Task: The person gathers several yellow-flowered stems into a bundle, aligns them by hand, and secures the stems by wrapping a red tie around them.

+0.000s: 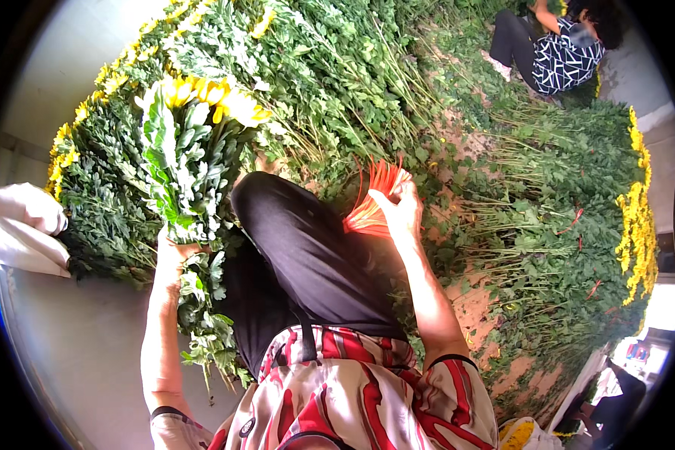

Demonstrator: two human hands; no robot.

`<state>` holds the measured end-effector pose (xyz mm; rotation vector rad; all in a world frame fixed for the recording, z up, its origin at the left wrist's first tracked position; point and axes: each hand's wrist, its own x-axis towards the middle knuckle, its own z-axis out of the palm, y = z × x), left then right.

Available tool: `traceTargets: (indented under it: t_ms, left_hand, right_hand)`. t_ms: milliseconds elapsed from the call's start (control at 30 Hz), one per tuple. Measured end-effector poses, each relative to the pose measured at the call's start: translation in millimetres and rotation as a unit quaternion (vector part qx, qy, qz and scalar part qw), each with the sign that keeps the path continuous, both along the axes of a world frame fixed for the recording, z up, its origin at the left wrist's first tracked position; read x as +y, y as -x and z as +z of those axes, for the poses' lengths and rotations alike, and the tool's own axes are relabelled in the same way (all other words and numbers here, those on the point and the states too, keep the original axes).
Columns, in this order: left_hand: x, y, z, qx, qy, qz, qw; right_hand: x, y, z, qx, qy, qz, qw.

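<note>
My left hand [179,254] grips a leafy bunch of yellow chrysanthemums [194,146] around its stems, left of my bent knee. Its yellow heads point up and away from me, and leafy stem ends hang below the fist. On the other side of my thigh, my right hand [402,211] has its thumb and fingers on a fanned bundle of thin red ties [371,208]. The fingertips are partly hidden among the ties. A large heap of cut chrysanthemums [326,73] lies in front of me, stems towards the middle.
Tied flower bunches [574,236] are stacked along the right, yellow heads outward. Leaf litter covers much of the reddish floor [472,287]. A person [562,53] sits at the far right among stems. White cloth or sacking [28,225] lies at left; a white bag [531,436] stands lower right.
</note>
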<state>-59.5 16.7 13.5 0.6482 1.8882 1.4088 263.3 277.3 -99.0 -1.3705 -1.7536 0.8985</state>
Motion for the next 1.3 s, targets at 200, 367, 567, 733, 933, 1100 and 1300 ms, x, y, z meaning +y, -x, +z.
traceTargets:
  t_ms: [200, 367, 567, 733, 933, 1100, 1300]
  left_hand:
    - [-14.6, 2.3, -9.1, -0.013, -0.008, 0.008, 1.0]
    - [-16.7, -4.0, 1.4, 0.008, -0.022, -0.005, 1.0]
    - [-41.0, -10.6, 36.9, 0.134, 0.007, -0.009, 0.991]
    - [-52.6, -22.7, 103.1, 0.298, 0.015, -0.014, 0.954]
    - [-15.6, 14.1, 189.3, 0.438, -0.031, -0.003, 0.898]
    - [-61.0, 22.2, 247.6, 0.409, 0.028, -0.02, 0.912]
    - [-136.0, 5.8, 193.1, 0.047, 0.002, -0.054, 0.997]
  right_hand:
    - [-15.5, -4.5, -14.5, 0.136, 0.089, 0.045, 0.986]
    - [-16.3, -15.6, 27.9, 0.256, 0.265, 0.042, 0.928]
    - [49.4, 28.1, 212.5, 0.376, -0.27, -0.008, 0.886]
    - [-56.1, 159.4, 201.5, 0.311, -0.134, 0.504, 0.794]
    - [-60.7, 225.6, 288.7, 0.167, -0.418, 0.566, 0.69]
    - [-67.8, 230.3, 310.8, 0.183, -0.238, 0.619, 0.726]
    - [-70.6, 234.0, 218.4, 0.207, 0.028, 0.647, 0.733]
